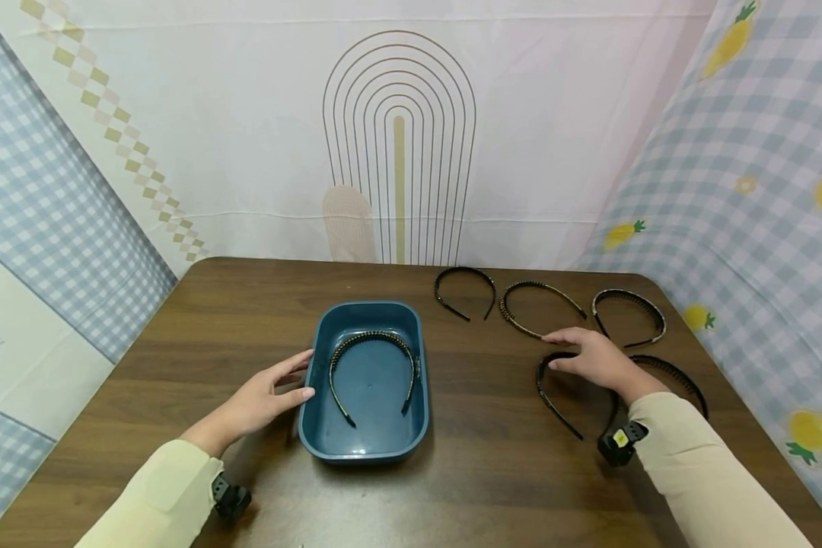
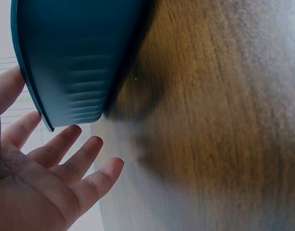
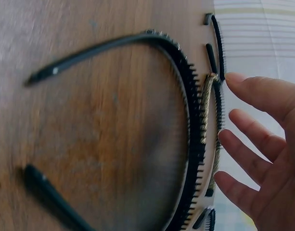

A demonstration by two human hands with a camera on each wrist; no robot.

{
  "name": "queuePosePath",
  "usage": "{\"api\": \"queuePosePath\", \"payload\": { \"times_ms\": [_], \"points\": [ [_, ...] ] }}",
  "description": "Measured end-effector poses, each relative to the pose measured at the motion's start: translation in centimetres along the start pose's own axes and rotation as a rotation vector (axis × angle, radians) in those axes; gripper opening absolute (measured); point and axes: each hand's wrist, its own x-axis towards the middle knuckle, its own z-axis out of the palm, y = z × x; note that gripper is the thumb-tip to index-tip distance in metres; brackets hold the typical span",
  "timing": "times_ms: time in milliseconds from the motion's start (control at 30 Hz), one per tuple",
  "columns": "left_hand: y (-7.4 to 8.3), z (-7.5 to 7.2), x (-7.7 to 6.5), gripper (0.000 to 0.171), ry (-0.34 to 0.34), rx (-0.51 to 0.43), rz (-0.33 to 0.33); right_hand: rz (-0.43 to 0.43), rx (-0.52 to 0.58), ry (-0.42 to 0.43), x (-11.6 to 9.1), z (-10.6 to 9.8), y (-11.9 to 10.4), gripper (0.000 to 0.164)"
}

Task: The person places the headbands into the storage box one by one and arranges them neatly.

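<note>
A blue plastic bin point(image 1: 370, 438) stands on the table, with a dark, gold-beaded headband point(image 1: 373, 335) lying in it. My left hand point(image 1: 260, 399) is at the bin's left rim, its fingers loosely spread; the left wrist view puts the fingertips point(image 2: 24, 126) right at that rim. My right hand point(image 1: 592, 361) reaches over a black headband point(image 1: 543, 388) with relaxed fingers and nothing gripped. In the right wrist view that headband point(image 3: 188, 125) shows its toothed inner side, apart from the hand. Beyond the fingertips lies a gold-and-black headband point(image 1: 520, 330).
Another black headband point(image 1: 678, 373) lies partly behind the right forearm. Farther back are a thin black headband point(image 1: 466, 269) and a dark one with a light edge point(image 1: 630, 293). The brown wooden table point(image 1: 246, 304) meets a printed cloth point(image 1: 260, 152) at its far edge.
</note>
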Motion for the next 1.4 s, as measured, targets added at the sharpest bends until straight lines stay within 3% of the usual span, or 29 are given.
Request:
{"api": "queuePosePath", "payload": {
  "times_ms": [867, 1400],
  "points": [
    [0.1, -0.1, 0.0, 0.065, -0.004, 0.003, 0.0, 0.047, -0.024, -0.02, 0.5, 0.0, 3.4, 0.038],
    [0.4, -0.2, 0.0, 0.065, -0.008, -0.001, -0.017, -0.029, -0.079, -0.003, 0.8, 0.0, 4.2, 0.03]
  ]
}}
